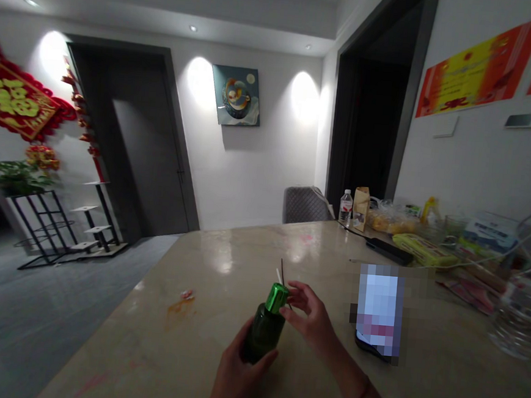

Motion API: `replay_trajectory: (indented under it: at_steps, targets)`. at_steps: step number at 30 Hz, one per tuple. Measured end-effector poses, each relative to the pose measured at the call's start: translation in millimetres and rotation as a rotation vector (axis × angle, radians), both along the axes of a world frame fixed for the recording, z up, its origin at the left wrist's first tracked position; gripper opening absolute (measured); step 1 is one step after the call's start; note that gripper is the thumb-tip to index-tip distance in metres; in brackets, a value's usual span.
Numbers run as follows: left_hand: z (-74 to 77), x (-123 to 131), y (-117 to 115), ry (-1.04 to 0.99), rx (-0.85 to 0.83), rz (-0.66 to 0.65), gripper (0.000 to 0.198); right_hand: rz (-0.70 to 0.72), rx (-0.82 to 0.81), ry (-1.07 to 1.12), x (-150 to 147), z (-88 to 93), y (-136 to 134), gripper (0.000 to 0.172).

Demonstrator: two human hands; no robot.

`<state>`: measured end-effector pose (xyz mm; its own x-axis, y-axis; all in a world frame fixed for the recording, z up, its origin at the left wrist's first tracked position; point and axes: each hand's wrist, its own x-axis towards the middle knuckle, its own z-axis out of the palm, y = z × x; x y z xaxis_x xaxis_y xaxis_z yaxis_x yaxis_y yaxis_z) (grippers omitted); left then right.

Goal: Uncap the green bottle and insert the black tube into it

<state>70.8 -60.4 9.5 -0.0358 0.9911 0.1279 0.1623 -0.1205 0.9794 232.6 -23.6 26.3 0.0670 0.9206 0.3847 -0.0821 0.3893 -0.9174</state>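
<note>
A dark green bottle [264, 334] with a shiny green cap [276, 298] stands tilted slightly to the right above the table. My left hand [244, 366] is wrapped round its lower body. Beside the cap is my right hand [306, 309], its fingers curved and apart; the thumb is at the cap's lower right edge, and whether it touches cannot be made out. A thin dark stick [281, 266] and a short white stick [278, 276] show just behind the cap, partly hidden by it and by my right hand.
The pale glossy table [243, 246] has a small crumpled scrap [187, 294] beside an orange stain. To the right stands a blurred phone [378, 312]. Farther right are a black power strip [389, 250], a yellow-green packet [422, 250], a large clear bottle [521, 311] and cables. A chair [308, 205] stands beyond.
</note>
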Motion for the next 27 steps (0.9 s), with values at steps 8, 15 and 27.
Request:
replay_trajectory:
  at_steps: [8, 15, 27]
  targets:
    - [1.8, 0.3, -1.8, 0.051, 0.006, 0.019, 0.070, 0.046, -0.009, -0.010, -0.1, 1.4, -2.3, 0.045]
    - [-3.0, 3.2, -4.0, 0.062, -0.008, -0.044, 0.070, 0.044, -0.040, -0.017, -1.9, 4.1, -6.2, 0.053]
    - [-2.1, 2.9, -4.3, 0.027, -0.008, -0.058, 0.068, 0.031, -0.040, -0.033, -0.8, 4.4, -6.0, 0.051]
